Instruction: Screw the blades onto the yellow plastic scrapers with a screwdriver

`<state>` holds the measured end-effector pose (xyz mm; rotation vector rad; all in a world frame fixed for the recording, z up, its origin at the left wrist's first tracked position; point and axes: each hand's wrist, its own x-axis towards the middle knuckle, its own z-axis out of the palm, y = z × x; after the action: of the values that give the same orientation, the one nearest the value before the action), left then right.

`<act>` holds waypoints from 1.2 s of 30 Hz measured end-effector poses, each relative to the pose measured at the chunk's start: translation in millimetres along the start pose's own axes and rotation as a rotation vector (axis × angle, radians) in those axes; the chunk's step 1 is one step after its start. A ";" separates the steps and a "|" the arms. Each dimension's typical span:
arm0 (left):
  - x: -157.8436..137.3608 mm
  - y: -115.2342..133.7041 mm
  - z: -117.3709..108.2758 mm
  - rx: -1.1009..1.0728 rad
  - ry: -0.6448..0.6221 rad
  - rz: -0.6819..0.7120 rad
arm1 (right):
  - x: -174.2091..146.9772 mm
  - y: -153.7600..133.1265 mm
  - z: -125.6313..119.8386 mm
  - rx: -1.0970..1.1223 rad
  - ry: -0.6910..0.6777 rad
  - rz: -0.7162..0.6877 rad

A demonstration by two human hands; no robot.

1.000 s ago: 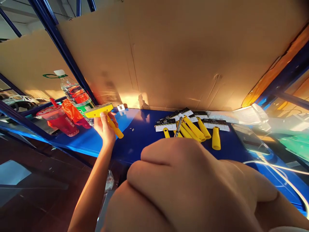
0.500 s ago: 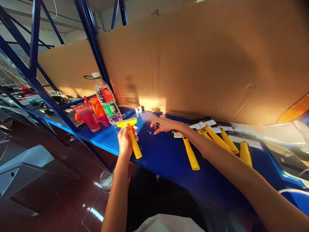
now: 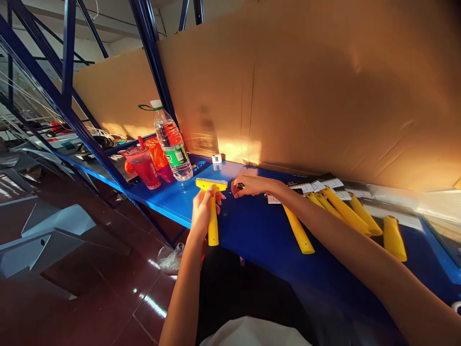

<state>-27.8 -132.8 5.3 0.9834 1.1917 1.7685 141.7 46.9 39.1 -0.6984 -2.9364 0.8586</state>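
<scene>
My left hand [image 3: 202, 207] is closed around a yellow scraper [image 3: 213, 226], its wide head at the top and its handle pointing down toward me. Just to the right, my right hand [image 3: 255, 184] rests low over the blue tabletop with its fingers drawn together. A small dark object [image 3: 240, 186] shows inside that hand; its kind is hard to make out. The right fingertips are at the spot where tiny silvery pieces lay, which the hand now mostly hides. Under and beside my right forearm lie several more yellow scrapers [image 3: 298, 229].
A water bottle [image 3: 176, 156] and a red cup with a straw [image 3: 146, 168] stand at the left, by an orange bag [image 3: 157, 153]. A small white object [image 3: 216, 158] sits near the cardboard wall [image 3: 306, 96]. Blue shelf posts [image 3: 153, 57] rise behind the bottle.
My right hand's fingers, spread beside the small silvery pieces before, have closed down over them. The scraper in my left hand has turned more upright and come nearer my right hand. The view has shifted.
</scene>
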 end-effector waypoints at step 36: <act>5.7 -4.2 0.0 0.084 -0.171 -0.115 | -13.3 -98.8 -32.8 -0.047 0.243 -0.150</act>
<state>-29.3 -126.6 2.3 1.0704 1.1969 1.5238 116.8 -16.1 119.3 -0.5336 -2.7560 0.6442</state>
